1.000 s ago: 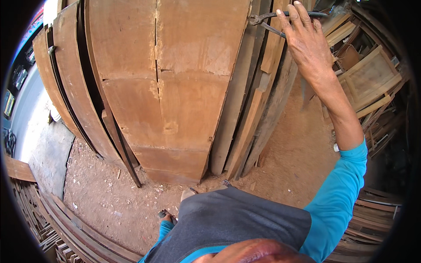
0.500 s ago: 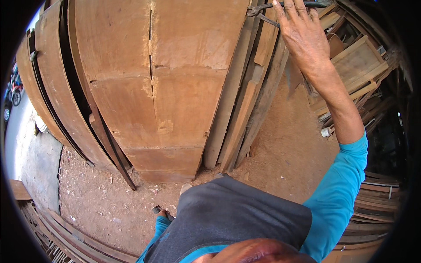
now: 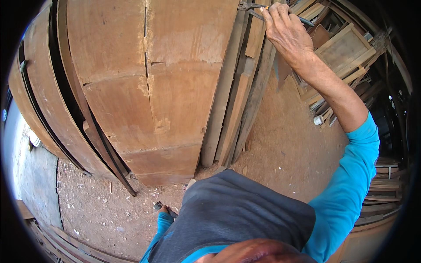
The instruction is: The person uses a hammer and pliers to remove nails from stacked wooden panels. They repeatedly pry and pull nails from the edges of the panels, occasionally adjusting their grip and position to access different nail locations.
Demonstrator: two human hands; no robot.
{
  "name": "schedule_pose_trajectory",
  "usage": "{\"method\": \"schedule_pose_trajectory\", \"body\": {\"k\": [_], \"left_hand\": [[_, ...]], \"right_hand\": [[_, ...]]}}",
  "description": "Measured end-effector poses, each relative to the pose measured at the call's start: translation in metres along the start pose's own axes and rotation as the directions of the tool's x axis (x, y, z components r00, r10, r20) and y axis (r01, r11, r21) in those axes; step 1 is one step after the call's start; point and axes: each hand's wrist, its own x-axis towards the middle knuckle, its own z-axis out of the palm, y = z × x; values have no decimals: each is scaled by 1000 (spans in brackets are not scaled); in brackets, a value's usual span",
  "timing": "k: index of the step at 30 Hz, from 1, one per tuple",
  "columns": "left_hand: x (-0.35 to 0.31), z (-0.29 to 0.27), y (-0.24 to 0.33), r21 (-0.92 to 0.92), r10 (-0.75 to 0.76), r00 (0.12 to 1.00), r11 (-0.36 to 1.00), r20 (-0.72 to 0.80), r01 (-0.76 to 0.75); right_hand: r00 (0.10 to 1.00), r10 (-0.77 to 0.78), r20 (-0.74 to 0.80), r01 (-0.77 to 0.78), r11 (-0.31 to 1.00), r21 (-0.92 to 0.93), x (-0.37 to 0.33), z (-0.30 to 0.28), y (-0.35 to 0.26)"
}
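Observation:
My right hand (image 3: 289, 37) reaches up to the top of the view, closed round the handles of a pair of metal pincers (image 3: 246, 7). The pincers' jaws are at the right edge of a tall brown wooden panel (image 3: 180, 105); whether they grip anything there is too small to tell. Low at my left side, my left hand (image 3: 163, 209) is closed round a small dark object that shows on both sides of the fingers. Its kind I cannot make out.
Upright timber boards (image 3: 237, 114) stand right of the panel, and curved wooden sheets (image 3: 66, 96) lean on its left. Old frames (image 3: 344, 48) and scrap wood pile up at the far right. More planks (image 3: 83, 250) lie lower left. Wood chips litter the dirt floor (image 3: 298, 140).
The view has shifted slightly, so the panel sits further left. My right hand has swung the pincers' handle ends downward, with the jaws still at the panel's edge. The left hand stays low.

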Motion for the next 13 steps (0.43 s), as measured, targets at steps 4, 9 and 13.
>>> {"method": "schedule_pose_trajectory", "body": {"k": [4, 9, 13], "left_hand": [[6, 7, -6, -250, -60, 998, 967, -15, 55], [-4, 9, -23, -371, -100, 995, 924, 11, 97], [-22, 11, -25, -302, -122, 991, 948, -47, 103]], "right_hand": [[998, -44, -55, 44, 999, 3, 14, -31, 27], [990, -105, -92, 104, 994, -21, 18, -26, 30], [981, -191, 41, 189, 981, 47, 22, -24, 29]]}}
